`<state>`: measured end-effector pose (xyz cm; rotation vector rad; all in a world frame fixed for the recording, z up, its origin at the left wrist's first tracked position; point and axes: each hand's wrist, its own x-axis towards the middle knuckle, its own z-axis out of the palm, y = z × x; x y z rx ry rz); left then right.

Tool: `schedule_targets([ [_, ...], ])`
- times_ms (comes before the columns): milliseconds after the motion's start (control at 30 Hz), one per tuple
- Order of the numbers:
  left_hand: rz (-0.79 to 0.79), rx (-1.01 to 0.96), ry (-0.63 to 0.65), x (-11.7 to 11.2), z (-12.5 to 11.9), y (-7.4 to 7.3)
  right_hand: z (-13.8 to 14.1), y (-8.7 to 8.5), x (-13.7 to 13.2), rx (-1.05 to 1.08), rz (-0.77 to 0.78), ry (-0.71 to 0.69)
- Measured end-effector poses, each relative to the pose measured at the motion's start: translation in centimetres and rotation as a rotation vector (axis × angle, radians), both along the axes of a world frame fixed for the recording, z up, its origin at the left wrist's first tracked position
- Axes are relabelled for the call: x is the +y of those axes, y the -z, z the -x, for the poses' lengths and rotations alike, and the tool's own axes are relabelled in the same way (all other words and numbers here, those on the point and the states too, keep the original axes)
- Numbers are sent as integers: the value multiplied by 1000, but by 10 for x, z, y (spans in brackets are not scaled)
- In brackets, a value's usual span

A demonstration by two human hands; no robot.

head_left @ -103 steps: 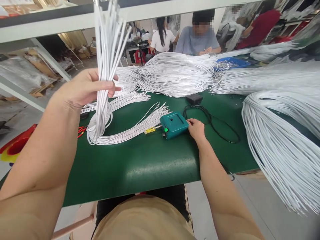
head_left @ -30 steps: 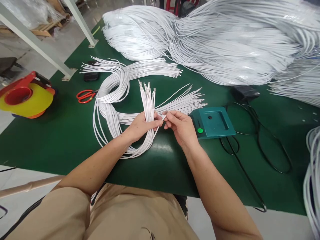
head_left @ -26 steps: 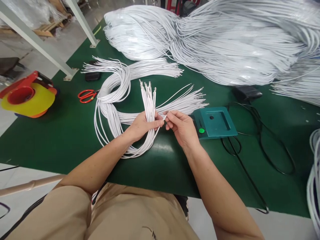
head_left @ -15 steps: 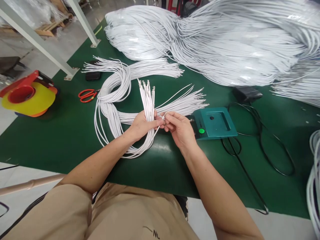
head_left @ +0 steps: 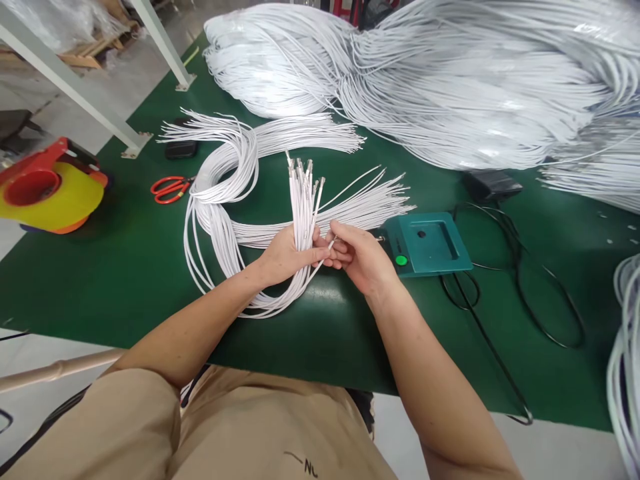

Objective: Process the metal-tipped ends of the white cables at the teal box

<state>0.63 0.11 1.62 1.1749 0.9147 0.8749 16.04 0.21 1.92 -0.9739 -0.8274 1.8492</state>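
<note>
While your left hand [head_left: 283,257] grips the bundle [head_left: 303,207], the tips stand upright and a bit splayed, seemingly so single ends can be picked out. Grip: left fingers wrapped round the white strands, closed, thumb laid across the front. That thumb also lies over one wire [head_left: 321,265] bent away from the rest, probably to keep it separate. Your right hand [head_left: 367,257] faces it, fingers curled, thumb raised, just a small gap showing; the wire's tip sits among those fingers, but you can't tell whether it's pinched.

Bundle location: over the surface [head_left: 350,353], middle of the near edge and a little inward. Its lower part loops down toward you, then back left to the coil [head_left: 220,183], so the surface likely carries most of the weight. Behind your hands, loose ends [head_left: 370,203] fan out toward the right edge.

Teal box [head_left: 433,243], green button [head_left: 401,260] facing you: just beside your right hand, within easy reach. Its cord [head_left: 517,267] trails toward the right edge, off your hands. Scissors [head_left: 169,190] lie toward the left edge, handles outward; tape [head_left: 75,200] sits by that edge. Big pile [head_left: 450,100] fills the far edge, apparently to leave your working side free. More strands [head_left: 625,373] hang at the near right corner.
</note>
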Motion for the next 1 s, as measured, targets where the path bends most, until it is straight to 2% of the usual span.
schedule_targets([
  [167, 7, -4, -25, 2, 4, 4, -3, 3, 2, 129, 56, -61],
  [300, 19, -49, -42, 4, 6, 7, -3, 3, 1, 142, 35, -53],
  [433, 18, -106, -9, 5, 6, 8, -3, 0, 0, 16, -36, 45],
  [567, 28, -145, -9, 4, 5, 8, -2, -2, -2, -188, -174, 136],
  [667, 113, -199, 9, 4, 6, 9, -2, 1, -2, -440, -361, 171],
  [733, 193, -233, 31, 5, 7, 9, -2, 4, -3, -714, -581, 226],
  [800, 255, -263, 49, 6, 9, 10, -2, 6, -4, -1044, -864, 247],
  [900, 278, -287, 72, 9, 12, 12, -5, 5, -6, -1430, -1202, 121],
  [1000, 212, -213, 57, 10, 11, 16, -16, -1, -4, -1574, -1270, -3],
])
